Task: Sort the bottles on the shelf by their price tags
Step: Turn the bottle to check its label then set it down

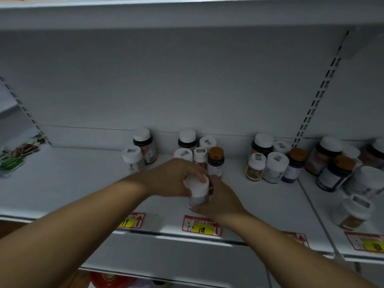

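Both hands hold one white-capped bottle (197,191) over the front middle of the white shelf (72,183). My left hand (172,177) wraps its cap from the left and my right hand (220,198) grips its body from the right. Below it a red and yellow price tag (200,226) reads 18; the price tag at left (132,221) reads 19. Behind the hands stands a group of bottles (199,150), one with an orange cap (216,161). A pair of bottles (141,150) stands to the left, another group (272,161) to the right.
Past a wire divider (315,213) on the right stand more bottles (340,169), one lying tilted near the front (353,213). Green and brown packets (16,156) lie at the far left. A shelf board (187,15) hangs overhead, and a red object (112,280) shows below.
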